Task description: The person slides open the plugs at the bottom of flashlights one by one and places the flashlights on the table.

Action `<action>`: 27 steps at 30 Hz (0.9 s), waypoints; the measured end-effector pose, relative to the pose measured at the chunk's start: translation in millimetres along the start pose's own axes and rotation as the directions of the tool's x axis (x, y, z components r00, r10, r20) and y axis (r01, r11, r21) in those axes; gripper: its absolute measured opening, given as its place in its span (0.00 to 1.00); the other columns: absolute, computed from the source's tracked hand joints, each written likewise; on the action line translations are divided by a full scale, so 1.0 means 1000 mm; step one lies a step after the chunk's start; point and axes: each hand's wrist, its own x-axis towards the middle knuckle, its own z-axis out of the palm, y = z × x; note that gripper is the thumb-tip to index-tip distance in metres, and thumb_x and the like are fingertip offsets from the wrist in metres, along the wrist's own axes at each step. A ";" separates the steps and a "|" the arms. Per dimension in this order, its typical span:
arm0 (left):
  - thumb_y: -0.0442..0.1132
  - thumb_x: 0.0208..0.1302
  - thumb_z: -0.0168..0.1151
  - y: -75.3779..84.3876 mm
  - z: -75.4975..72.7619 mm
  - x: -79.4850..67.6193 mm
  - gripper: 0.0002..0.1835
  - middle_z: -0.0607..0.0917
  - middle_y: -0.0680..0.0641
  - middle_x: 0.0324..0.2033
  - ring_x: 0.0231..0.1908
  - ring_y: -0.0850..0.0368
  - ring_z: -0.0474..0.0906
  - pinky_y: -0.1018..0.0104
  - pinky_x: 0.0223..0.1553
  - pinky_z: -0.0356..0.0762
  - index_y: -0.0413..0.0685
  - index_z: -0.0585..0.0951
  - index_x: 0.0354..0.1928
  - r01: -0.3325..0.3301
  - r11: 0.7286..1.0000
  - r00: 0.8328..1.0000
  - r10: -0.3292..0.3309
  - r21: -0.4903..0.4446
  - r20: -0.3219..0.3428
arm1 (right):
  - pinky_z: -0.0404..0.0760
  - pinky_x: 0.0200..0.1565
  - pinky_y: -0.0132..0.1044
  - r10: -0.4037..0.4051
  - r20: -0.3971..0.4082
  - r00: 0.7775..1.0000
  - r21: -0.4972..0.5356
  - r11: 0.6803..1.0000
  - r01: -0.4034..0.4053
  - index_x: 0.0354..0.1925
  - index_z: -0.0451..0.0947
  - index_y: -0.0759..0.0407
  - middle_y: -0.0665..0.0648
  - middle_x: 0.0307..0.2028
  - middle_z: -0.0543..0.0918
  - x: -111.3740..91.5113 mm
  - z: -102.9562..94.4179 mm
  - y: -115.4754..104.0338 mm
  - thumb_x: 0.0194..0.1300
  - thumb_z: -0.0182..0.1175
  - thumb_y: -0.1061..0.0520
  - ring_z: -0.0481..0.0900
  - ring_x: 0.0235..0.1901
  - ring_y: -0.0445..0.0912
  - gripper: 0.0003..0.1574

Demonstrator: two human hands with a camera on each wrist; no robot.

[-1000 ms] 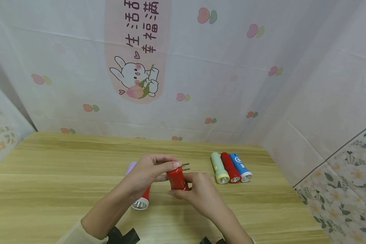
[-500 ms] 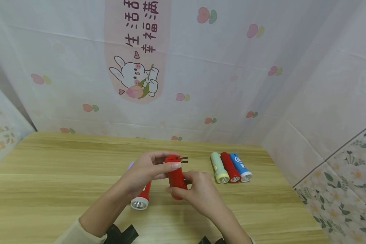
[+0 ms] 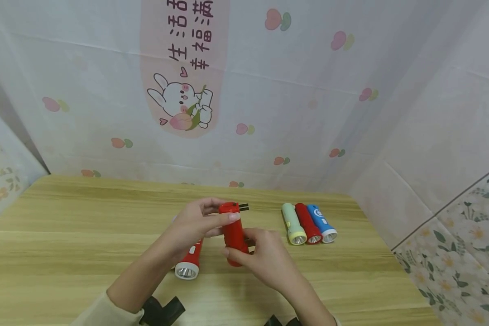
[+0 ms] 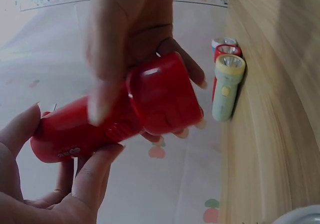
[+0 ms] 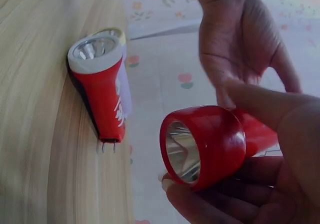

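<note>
The right hand [image 3: 265, 256] wraps its fingers round the lamp end of the red flashlight [image 3: 233, 233], presumably to support the wider head. The left hand [image 3: 193, 226] pinches the tail just below the prongs [image 3: 244, 207], which, I judge, keeps them unobstructed. The unit is held tail up, above the bench [image 3: 85, 262]. Beside the left hand lies a white-rimmed flashlight [image 3: 189, 262]. Farther off, a green flashlight [image 3: 293, 222], dark red flashlight [image 3: 307, 222] and blue flashlight [image 3: 323, 223] lie parallel, apparently aligned for order.

Lavender flashlight [image 5: 125, 92] — mostly hidden behind left hand [image 3: 193, 224].
</note>
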 end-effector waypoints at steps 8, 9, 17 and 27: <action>0.48 0.64 0.70 -0.006 -0.002 0.006 0.26 0.85 0.43 0.54 0.53 0.50 0.83 0.52 0.55 0.86 0.42 0.78 0.60 0.014 1.000 1.000 -0.013 0.009 -0.020 | 0.87 0.38 0.33 -0.012 0.002 1.000 0.032 0.999 0.012 0.50 0.87 0.55 0.51 0.42 0.91 0.002 0.001 0.001 0.64 0.67 0.36 0.88 0.39 0.42 0.28; 0.48 0.63 0.71 -0.007 -0.002 0.007 0.26 0.85 0.43 0.53 0.53 0.50 0.83 0.52 0.54 0.86 0.43 0.79 0.59 0.014 1.000 1.000 -0.014 0.006 -0.019 | 0.87 0.38 0.32 -0.015 -0.006 1.000 0.031 0.999 0.015 0.49 0.87 0.55 0.51 0.41 0.91 0.002 0.001 0.002 0.64 0.67 0.36 0.88 0.38 0.42 0.28; 0.48 0.62 0.72 -0.018 0.001 0.013 0.28 0.85 0.43 0.54 0.53 0.50 0.84 0.53 0.53 0.86 0.44 0.79 0.60 0.033 0.999 0.999 -0.032 0.033 -0.036 | 0.87 0.37 0.30 -0.013 -0.014 1.000 0.003 1.000 0.013 0.46 0.88 0.58 0.51 0.36 0.92 0.003 0.003 0.004 0.65 0.67 0.38 0.88 0.34 0.39 0.26; 0.49 0.61 0.73 -0.026 0.001 0.019 0.28 0.86 0.42 0.51 0.45 0.52 0.88 0.55 0.53 0.86 0.40 0.79 0.58 0.094 0.989 0.995 -0.088 0.116 -0.057 | 0.84 0.34 0.29 0.031 0.008 0.999 0.024 0.999 -0.031 0.43 0.89 0.58 0.49 0.32 0.91 0.004 0.006 0.006 0.65 0.67 0.39 0.85 0.32 0.38 0.25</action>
